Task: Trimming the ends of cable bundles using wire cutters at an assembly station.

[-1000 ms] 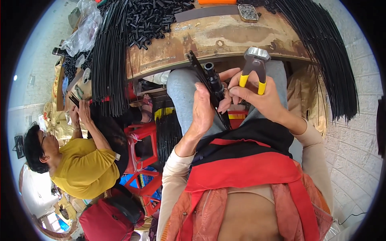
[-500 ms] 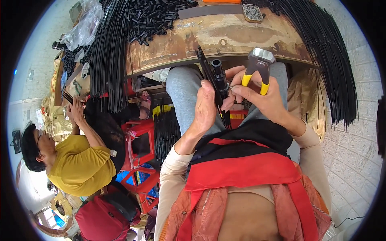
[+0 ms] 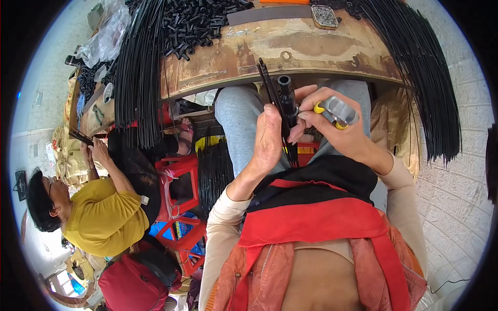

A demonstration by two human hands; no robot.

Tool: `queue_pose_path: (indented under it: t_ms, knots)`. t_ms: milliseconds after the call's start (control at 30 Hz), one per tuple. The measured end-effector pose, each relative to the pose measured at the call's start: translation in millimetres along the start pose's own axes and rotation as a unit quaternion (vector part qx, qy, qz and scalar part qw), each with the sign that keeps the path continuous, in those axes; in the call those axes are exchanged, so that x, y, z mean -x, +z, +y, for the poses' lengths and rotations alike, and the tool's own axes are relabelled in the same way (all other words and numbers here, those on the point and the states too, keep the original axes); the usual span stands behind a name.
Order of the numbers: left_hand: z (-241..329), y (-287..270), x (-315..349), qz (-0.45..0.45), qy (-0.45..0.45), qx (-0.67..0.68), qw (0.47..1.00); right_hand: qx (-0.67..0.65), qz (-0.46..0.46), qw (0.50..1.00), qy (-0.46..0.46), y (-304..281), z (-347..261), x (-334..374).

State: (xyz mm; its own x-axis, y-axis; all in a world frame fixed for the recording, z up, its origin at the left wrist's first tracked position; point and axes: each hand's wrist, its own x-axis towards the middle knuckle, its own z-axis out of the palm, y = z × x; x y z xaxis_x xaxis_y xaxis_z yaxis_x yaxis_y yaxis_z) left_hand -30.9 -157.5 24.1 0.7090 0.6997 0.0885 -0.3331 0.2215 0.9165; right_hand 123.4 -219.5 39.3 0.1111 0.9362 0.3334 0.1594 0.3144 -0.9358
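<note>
My left hand is closed around a black tubular piece and several thin black rods, its thumb on the near side and fingertips showing past the tube. The piece stands roughly upright above my lap, its round hollow end facing up. In my right hand is a pair of pliers with a silver head and yellow-and-dark handles, partly hidden by the fingers. The right thumb and fingertip pinch together against the side of the tube; what lies between them is too small to make out.
Ahead lies a worn wooden table bearing a heap of black tubular parts and a small clear dish. Bundles of black rods hang over its edge. At left sits a person in yellow beside red stools.
The pliers' head has tipped down toward my right hand. The tubular piece and rods have shifted slightly right. The person at left has lowered their hands a little.
</note>
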Motion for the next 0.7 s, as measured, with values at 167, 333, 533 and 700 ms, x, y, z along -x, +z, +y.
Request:
queue_pose_path:
  t_ms: [167, 333, 533, 700]
  knots:
    - [-4, -4, 0, -0.007, -0.038, 0.04, 0.998, 0.064, -0.055, 0.995, 0.043, -15, -26, -20]
    - [-4, -5, -11, 0.017, -0.025, 0.049, 0.998, 0.158, -0.205, 0.929, 0.264, -46, -62, 0]
    - [-6, 3, -10, -0.01, -0.035, 0.032, 0.999, 0.076, -0.224, 0.924, 0.301, -51, -68, 15]
    - [-5, 8, -7, -0.026, -0.033, 0.019, 0.999, 0.078, -0.28, 0.895, 0.339, -64, -84, 1]
